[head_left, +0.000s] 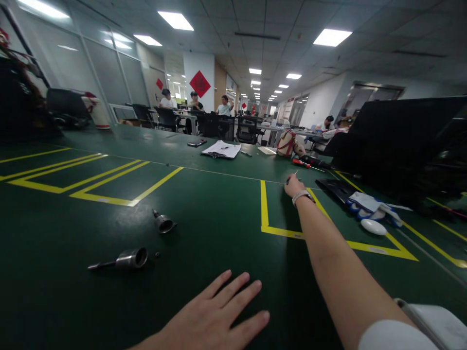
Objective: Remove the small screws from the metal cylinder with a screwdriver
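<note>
Small dark object (pixel 288 180), mostly hidden in the right hand (pixel 295 186), near yellow tape (pixel 264 206)

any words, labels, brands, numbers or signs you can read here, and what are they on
No text can be read with certainty.
Red diamond sign on the pillar: mark too blurred.
Pale labels on the yellow tape: too small.
White papers: any writing too small.

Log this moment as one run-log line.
left hand open, palm down | right hand outstretched, closed on dark item | front socket, rear socket, small ring on table
</note>
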Demonstrator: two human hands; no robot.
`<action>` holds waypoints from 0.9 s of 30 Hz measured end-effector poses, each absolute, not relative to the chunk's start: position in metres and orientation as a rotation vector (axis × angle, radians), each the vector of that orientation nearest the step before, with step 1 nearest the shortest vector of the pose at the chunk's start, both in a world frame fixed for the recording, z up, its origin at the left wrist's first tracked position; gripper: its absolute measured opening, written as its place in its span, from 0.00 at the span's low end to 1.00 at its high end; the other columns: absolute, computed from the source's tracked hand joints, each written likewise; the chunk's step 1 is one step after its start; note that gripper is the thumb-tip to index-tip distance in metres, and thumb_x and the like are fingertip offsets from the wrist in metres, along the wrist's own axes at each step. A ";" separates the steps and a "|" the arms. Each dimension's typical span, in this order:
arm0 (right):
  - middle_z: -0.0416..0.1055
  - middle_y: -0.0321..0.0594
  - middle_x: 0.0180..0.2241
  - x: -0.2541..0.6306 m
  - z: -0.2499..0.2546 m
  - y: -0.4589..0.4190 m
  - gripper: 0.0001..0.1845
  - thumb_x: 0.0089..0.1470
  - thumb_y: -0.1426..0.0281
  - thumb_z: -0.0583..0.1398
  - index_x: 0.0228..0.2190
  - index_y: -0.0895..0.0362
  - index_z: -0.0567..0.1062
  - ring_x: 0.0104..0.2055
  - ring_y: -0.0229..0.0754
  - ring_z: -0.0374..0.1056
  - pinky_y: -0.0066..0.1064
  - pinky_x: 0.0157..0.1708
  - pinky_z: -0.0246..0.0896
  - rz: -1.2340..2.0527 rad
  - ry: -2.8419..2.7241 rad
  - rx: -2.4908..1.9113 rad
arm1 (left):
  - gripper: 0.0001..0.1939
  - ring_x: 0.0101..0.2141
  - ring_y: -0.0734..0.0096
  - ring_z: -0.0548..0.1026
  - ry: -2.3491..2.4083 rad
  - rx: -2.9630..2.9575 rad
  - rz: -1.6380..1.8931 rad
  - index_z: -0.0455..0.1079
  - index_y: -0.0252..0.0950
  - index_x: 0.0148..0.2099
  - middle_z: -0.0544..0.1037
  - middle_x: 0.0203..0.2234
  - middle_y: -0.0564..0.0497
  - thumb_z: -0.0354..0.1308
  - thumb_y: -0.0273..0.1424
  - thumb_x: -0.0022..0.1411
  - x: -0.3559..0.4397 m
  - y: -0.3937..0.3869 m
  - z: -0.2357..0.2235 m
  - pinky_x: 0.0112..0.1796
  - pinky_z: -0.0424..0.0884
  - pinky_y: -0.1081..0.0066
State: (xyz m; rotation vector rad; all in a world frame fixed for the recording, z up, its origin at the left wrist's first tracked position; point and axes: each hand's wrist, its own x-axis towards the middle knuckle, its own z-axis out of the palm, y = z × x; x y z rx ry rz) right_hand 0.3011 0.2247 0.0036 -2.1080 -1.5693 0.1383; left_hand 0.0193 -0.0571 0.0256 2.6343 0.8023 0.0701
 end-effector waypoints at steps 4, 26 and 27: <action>0.66 0.45 0.47 0.298 0.001 0.227 0.16 0.57 0.67 0.56 0.47 0.58 0.67 0.44 0.45 0.67 0.42 0.42 0.65 0.105 -1.613 -2.082 | 0.23 0.59 0.54 0.54 0.800 2.608 0.036 0.53 0.51 0.61 0.57 0.60 0.50 0.48 0.34 0.64 0.020 -0.056 0.027 0.57 0.52 0.50; 0.68 0.33 0.31 0.171 0.004 -0.053 0.13 0.44 0.75 0.61 0.34 0.53 0.67 0.33 0.41 0.66 0.32 0.33 0.62 0.884 -1.743 -1.055 | 0.38 0.61 0.57 0.48 1.234 2.512 0.611 0.38 0.45 0.64 0.44 0.64 0.46 0.53 0.27 0.58 0.007 -0.075 0.008 0.57 0.53 0.51; 0.69 0.35 0.33 0.174 0.005 -0.063 0.15 0.44 0.74 0.62 0.36 0.53 0.66 0.35 0.41 0.66 0.33 0.34 0.63 1.025 -1.660 -0.990 | 0.39 0.61 0.58 0.49 1.194 2.533 0.599 0.38 0.46 0.64 0.45 0.64 0.46 0.53 0.25 0.57 0.008 -0.076 0.008 0.57 0.54 0.51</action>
